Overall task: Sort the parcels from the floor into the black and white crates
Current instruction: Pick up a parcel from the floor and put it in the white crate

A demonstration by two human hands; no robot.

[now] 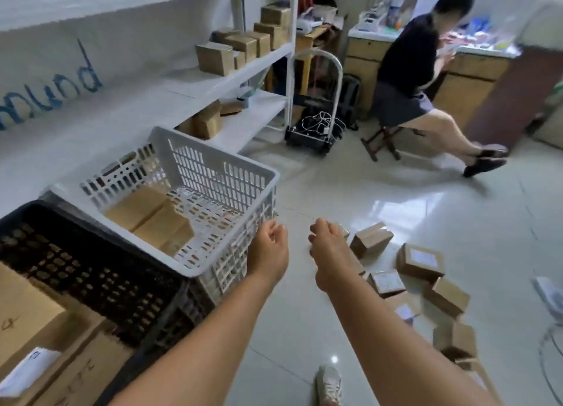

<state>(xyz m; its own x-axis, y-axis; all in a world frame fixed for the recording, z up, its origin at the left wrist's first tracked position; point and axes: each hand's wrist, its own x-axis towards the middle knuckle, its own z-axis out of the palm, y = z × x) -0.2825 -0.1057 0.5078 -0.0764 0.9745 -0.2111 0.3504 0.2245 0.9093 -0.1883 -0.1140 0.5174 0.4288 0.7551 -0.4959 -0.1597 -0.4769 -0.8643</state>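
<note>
Two hands reach forward over the floor, neither grasping anything: the left hand (269, 247) hangs with fingers loosely curled just beside the near corner of the white crate (243, 174), and the right hand (327, 247) hangs likewise, its fingers bent and bare. Several cardboard parcels (420, 261) lie scattered on the tiled floor (396, 210) to the right of and below the right grip, the nearest box (370, 239) just beyond its fingertips. Two more parcels lie inside the white crate, left of the left grip. Further left stands the black crate (91, 271), touching the white one. The right forearm hides part of the parcel heap, and motion blur smears the boxes nearest the frame's lower edge.
</note>
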